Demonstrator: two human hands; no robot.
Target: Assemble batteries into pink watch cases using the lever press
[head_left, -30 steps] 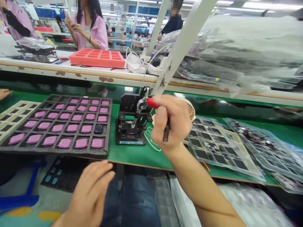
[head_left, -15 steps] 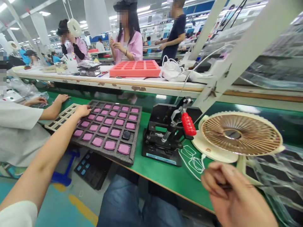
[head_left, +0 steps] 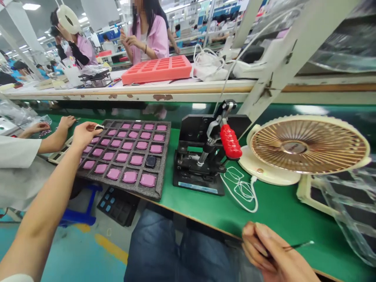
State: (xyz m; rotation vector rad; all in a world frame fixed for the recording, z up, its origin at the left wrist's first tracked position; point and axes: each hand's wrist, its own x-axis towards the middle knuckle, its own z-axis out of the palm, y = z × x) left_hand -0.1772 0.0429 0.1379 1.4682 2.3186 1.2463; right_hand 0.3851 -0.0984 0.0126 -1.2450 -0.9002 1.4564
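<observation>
My left hand [head_left: 84,135] pinches a small black piece with a pale edge [head_left: 99,127] above the back left corner of the dark foam tray [head_left: 160,184]. Pink pieces [head_left: 127,145] fill many of the tray's compartments, and one dark piece [head_left: 150,161] sits near its right side. At the lower right, my right hand [head_left: 268,248] is closed around a thin dark tool [head_left: 296,246] whose light tip points right. Between the tray and the fan stands a black press [head_left: 199,156] with a red handle [head_left: 230,141], touched by neither hand.
A cream fan [head_left: 308,147] and a white cable [head_left: 243,192] are right of the press. A neighbour's hands [head_left: 66,122] are at far left beside a cream tray [head_left: 60,154]. A red tray [head_left: 157,69] lies on the shelf behind.
My left hand has risen from the tray's left edge with the small black piece. My right hand has moved down and slightly left, and its tool now shows clearly. The view has shifted.
</observation>
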